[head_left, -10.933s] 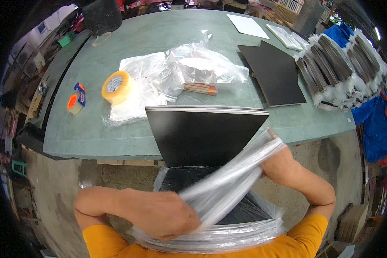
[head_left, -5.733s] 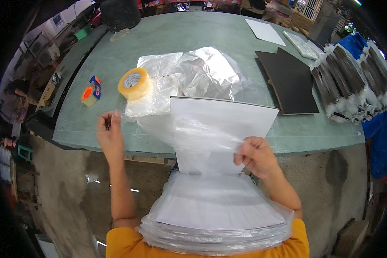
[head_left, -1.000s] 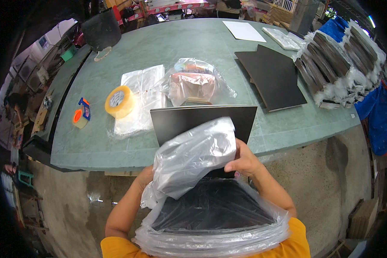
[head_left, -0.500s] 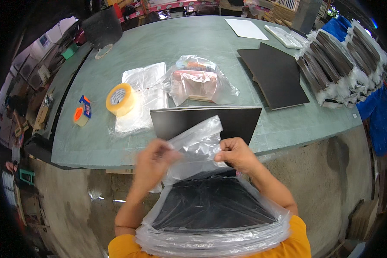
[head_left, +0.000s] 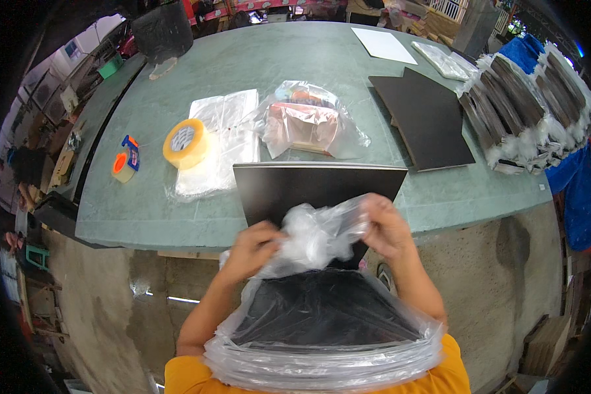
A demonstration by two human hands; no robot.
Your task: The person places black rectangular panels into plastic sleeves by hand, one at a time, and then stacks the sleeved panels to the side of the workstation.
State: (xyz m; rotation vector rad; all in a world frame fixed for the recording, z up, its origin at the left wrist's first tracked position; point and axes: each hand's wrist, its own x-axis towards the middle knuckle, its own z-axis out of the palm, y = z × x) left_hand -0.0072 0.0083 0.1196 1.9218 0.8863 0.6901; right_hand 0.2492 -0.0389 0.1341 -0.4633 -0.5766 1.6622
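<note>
The head view shows a crumpled clear plastic bag (head_left: 312, 233) strung between the two hands at the centre of the frame, just in front of a black panel stack (head_left: 269, 190) that stands on edge against the near side of the green desk (head_left: 144, 223). The right hand (head_left: 387, 226), right of centre, has its fingers pinched on the bag's upper right part, with the film drawn taut toward it; the left hand (head_left: 248, 251), lower and left of centre, has its fingers curled narrowly at the bag's left side, but blur hides whether they grip or only press it. At the bottom of the frame, a plastic-wrapped black stack (head_left: 322, 308) lies against the person's body. The step in hand looks like working the loose bag, probably finding or parting its mouth. The next move seems to call for a firm hold on one layer at each side, so that the film can be spread without slipping or tearing. In the left half of the frame, a yellowish tape roll (head_left: 205, 148) rests on flat clear sleeves (head_left: 236, 157), and a small tape dispenser (head_left: 126, 164) lies farther left, apart from both.
</note>
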